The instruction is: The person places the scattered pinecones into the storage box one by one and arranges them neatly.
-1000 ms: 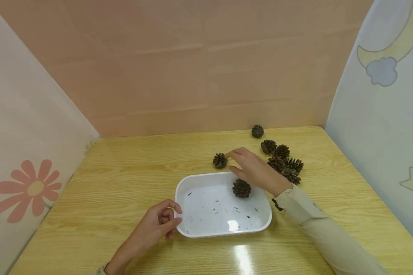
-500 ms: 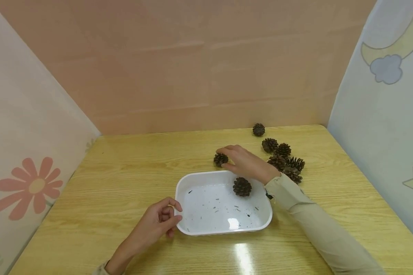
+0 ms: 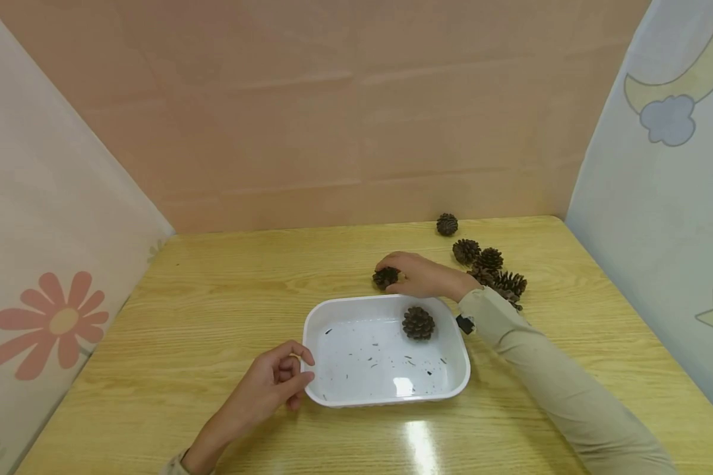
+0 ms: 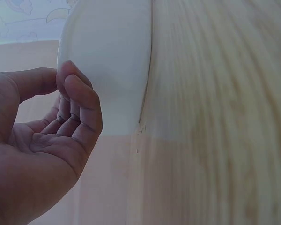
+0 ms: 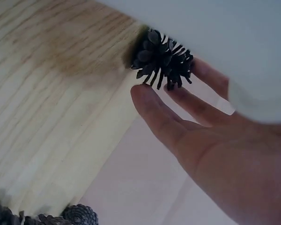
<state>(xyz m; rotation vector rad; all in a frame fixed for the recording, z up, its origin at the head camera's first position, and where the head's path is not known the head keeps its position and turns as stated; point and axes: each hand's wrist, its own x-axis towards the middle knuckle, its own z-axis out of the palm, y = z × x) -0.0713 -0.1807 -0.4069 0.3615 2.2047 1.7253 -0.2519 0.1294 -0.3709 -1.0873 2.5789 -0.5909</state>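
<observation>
Just behind the white tray (image 3: 359, 379), my right hand (image 3: 422, 276) holds a brown pine cone (image 3: 385, 280), fingers over its far side and thumb on the near side. In the right wrist view the fingertips touch the same pine cone (image 5: 163, 61), and the tray wall hides part of the hand. My left hand (image 3: 273, 379) pinches the tray's left rim between thumb and index finger; its other fingers are curled beneath, as the left wrist view shows. A second pine cone (image 3: 418, 324) lies inside the tray at the back right, among small dark flakes.
Several pine cones (image 3: 490, 258) form a cluster behind the right forearm, partly covered by the sleeve (image 3: 511, 326). One single pine cone (image 3: 447, 224) lies at the back edge of the wooden table (image 3: 214, 297). Cloth walls (image 3: 261, 132) stand behind and on both sides.
My right hand has moved left and closed around the pine cone behind the tray, which has shifted slightly right. The left hand stays at the tray's rim.
</observation>
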